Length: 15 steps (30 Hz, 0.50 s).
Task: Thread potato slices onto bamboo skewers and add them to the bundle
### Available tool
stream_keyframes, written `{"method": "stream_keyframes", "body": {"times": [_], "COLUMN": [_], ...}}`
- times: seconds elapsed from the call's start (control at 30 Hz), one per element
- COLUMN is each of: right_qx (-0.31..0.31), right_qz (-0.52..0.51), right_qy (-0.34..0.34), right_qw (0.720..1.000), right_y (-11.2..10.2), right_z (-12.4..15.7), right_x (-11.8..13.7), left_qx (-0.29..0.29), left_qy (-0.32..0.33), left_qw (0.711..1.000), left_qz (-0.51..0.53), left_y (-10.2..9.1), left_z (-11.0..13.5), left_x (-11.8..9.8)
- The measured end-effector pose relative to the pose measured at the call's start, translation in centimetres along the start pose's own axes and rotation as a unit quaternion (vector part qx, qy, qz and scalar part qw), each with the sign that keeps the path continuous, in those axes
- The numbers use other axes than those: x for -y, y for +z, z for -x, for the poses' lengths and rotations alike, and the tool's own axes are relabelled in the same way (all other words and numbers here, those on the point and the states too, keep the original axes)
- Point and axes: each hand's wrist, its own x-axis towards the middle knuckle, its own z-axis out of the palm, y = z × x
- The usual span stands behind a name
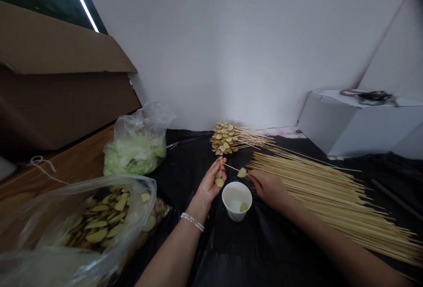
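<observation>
Skewer (pixel 231 167) is looking light, stiff, best held behind its slice (pixel 242 173); right hand (pixel 268 188), two o'clock from the cup (pixel 234 213), is pinching it; half-curled left hand (pixel 209 185), at ten, is cradling slices (pixel 219 182).

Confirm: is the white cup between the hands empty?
No, a pale yellow slice lies inside the white cup, toward the right of its interior.

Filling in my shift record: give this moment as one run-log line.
left hand: holds potato slices; right hand: grips wooden skewer, slice threaded on it; white cup: between forearms, slice inside; loaded skewers: piled beyond hands
</observation>
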Motion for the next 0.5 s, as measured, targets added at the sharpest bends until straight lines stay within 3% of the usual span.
{"method": "stream_keyframes", "body": {"times": [0.5], "right_qx": [-0.001], "right_qz": [-0.010], "right_qy": [-0.002], "right_qw": [1.000], "right_y": [-0.17], "right_z": [0.02], "right_x": [0.13], "left_qx": [-0.017], "left_qy": [0.002], "left_qw": [1.000], "left_qz": [0.001], "left_y": [-0.09], "left_z": [-0.31], "left_x": [0.21]}}
